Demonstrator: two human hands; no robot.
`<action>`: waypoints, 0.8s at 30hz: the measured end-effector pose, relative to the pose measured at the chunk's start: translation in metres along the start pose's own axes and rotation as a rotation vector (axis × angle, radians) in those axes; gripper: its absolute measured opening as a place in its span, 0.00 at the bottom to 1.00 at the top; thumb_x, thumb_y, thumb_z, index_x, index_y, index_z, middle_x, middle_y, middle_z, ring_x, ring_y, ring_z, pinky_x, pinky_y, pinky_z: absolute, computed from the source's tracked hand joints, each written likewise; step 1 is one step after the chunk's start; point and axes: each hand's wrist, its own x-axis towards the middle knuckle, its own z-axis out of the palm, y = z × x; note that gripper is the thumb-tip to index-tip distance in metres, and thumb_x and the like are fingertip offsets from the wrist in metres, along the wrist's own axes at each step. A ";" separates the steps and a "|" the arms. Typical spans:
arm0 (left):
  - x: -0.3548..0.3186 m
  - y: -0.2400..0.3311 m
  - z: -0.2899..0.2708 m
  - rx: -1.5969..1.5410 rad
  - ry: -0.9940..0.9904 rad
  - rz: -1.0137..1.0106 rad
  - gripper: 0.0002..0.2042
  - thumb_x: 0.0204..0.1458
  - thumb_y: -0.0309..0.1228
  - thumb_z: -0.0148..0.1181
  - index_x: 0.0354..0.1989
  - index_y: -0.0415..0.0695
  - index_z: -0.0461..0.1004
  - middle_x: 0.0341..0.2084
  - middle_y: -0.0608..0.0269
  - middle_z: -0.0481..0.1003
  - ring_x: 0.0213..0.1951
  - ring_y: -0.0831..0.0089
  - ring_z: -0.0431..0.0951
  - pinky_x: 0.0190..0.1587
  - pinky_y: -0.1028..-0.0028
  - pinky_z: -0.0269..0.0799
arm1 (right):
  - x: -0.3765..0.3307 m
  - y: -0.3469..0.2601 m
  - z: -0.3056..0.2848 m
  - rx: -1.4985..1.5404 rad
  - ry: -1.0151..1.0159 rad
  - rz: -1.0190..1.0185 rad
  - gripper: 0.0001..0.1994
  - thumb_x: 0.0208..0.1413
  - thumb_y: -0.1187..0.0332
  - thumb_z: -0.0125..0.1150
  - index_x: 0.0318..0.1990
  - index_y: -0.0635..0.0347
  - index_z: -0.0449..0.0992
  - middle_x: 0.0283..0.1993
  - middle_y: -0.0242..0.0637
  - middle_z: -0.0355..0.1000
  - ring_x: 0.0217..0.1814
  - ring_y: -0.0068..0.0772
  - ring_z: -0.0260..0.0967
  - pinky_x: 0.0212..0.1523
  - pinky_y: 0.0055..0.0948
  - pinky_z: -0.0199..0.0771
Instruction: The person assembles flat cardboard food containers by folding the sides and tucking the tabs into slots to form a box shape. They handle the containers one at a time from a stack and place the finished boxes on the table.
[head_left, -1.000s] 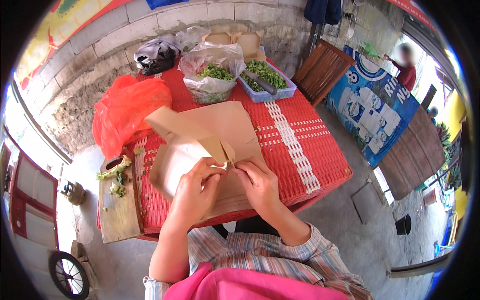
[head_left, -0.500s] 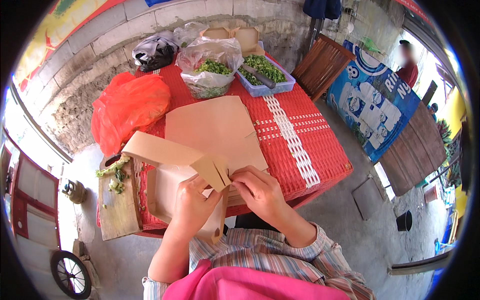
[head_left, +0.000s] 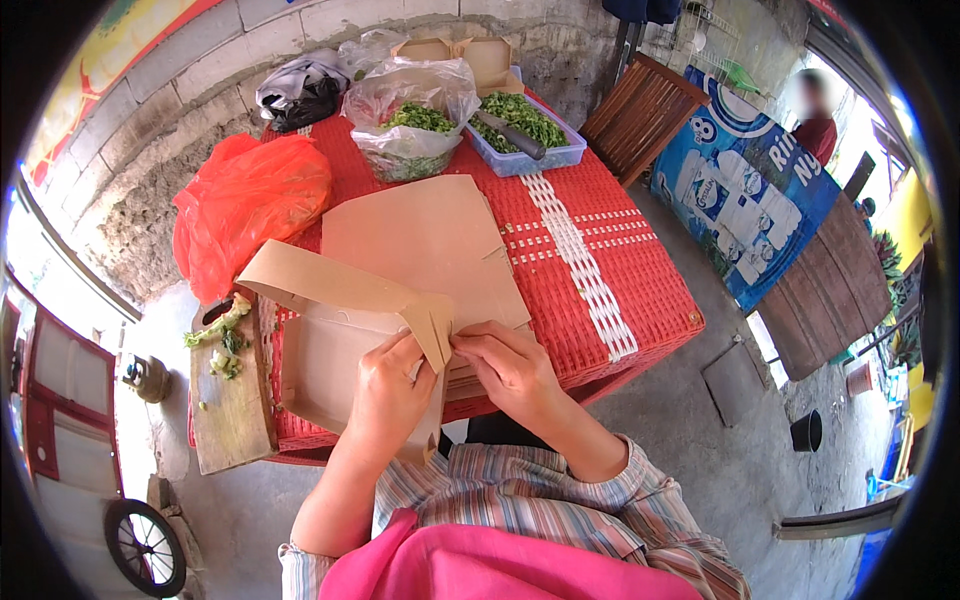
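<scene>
A brown cardboard box, partly folded, lies at the table's near edge with one long side flap raised and bent across it. My left hand pinches the box's corner from the left, fingers pressed round the folded card. On the other side of that corner, my right hand has thumb and fingertips closed on the cardboard edge. Beneath and beyond the hands lie flat cardboard sheets in a stack. The exact fit of the corner tabs is hidden by my fingers.
A wooden cutting board with vegetable scraps lies at the left edge. Behind it sits a red plastic bag. Farther back are a clear bag of chopped greens and a blue tub of greens with a knife across it. A wooden chair stands beyond.
Both hands stay on the box corner and have shifted slightly, the right a little up and to the left. The whole view has moved a little.
</scene>
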 end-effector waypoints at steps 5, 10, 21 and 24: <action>-0.001 -0.006 -0.003 0.085 -0.062 -0.042 0.09 0.52 0.17 0.57 0.41 0.37 0.77 0.34 0.46 0.78 0.35 0.45 0.79 0.36 0.62 0.76 | -0.005 -0.001 0.008 -0.001 -0.064 0.089 0.15 0.50 0.81 0.66 0.45 0.67 0.74 0.45 0.46 0.73 0.45 0.48 0.75 0.43 0.36 0.76; -0.002 0.000 0.002 0.120 -0.066 0.040 0.09 0.52 0.16 0.55 0.41 0.35 0.78 0.34 0.46 0.79 0.35 0.47 0.80 0.38 0.62 0.76 | -0.002 0.002 0.011 -0.068 -0.017 0.110 0.25 0.46 0.80 0.66 0.54 0.69 0.65 0.52 0.52 0.69 0.50 0.55 0.70 0.49 0.44 0.74; 0.007 0.006 -0.001 0.055 -0.036 0.161 0.13 0.50 0.13 0.53 0.43 0.36 0.78 0.35 0.51 0.79 0.38 0.53 0.81 0.43 0.64 0.76 | 0.002 0.011 0.018 -0.250 -0.131 0.072 0.44 0.49 0.83 0.58 0.74 0.70 0.42 0.61 0.59 0.61 0.58 0.60 0.62 0.59 0.48 0.65; 0.005 0.010 -0.007 -0.085 0.060 0.083 0.10 0.52 0.16 0.54 0.42 0.34 0.77 0.36 0.50 0.79 0.37 0.57 0.82 0.43 0.66 0.76 | 0.000 0.012 0.023 -0.260 -0.173 0.173 0.45 0.50 0.83 0.58 0.75 0.68 0.41 0.63 0.59 0.60 0.62 0.60 0.61 0.62 0.47 0.65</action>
